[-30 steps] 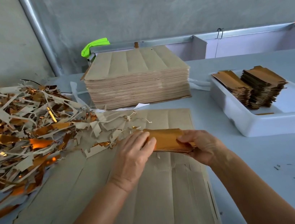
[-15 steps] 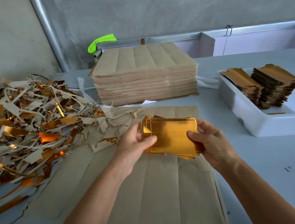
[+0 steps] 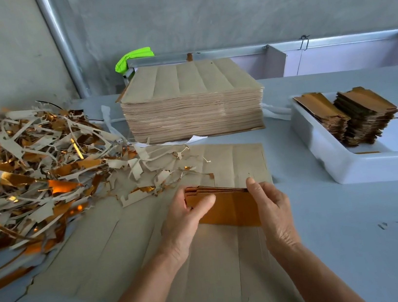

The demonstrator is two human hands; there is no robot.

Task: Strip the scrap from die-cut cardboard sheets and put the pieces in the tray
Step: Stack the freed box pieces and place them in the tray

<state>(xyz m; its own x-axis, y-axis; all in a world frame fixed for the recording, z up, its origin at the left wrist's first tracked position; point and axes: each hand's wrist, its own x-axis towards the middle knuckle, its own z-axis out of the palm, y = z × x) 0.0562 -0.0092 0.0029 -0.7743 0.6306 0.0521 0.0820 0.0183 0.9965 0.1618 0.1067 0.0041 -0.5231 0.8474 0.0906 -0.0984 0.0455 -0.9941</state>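
A small stack of gold-faced die-cut pieces (image 3: 228, 205) stands on its long edge on the brown sheets (image 3: 208, 259) in front of me. My left hand (image 3: 189, 216) grips its left end, thumb across the front. My right hand (image 3: 272, 207) holds its right end, fingers along the edge. A tall stack of uncut cardboard sheets (image 3: 191, 100) sits behind. The white tray (image 3: 364, 168) at the right holds two piles of finished pieces (image 3: 364, 114).
A big heap of brown and gold scrap strips (image 3: 25, 180) covers the table's left side and spills onto the sheets. A metal rail (image 3: 230, 50) and a green cloth (image 3: 133, 56) lie at the back. Bare blue table (image 3: 359, 243) shows at the right front.
The stack of pieces, tilted up with its gold face showing half a second ago, now stands on its edge on the sheets, both hands still at its ends.
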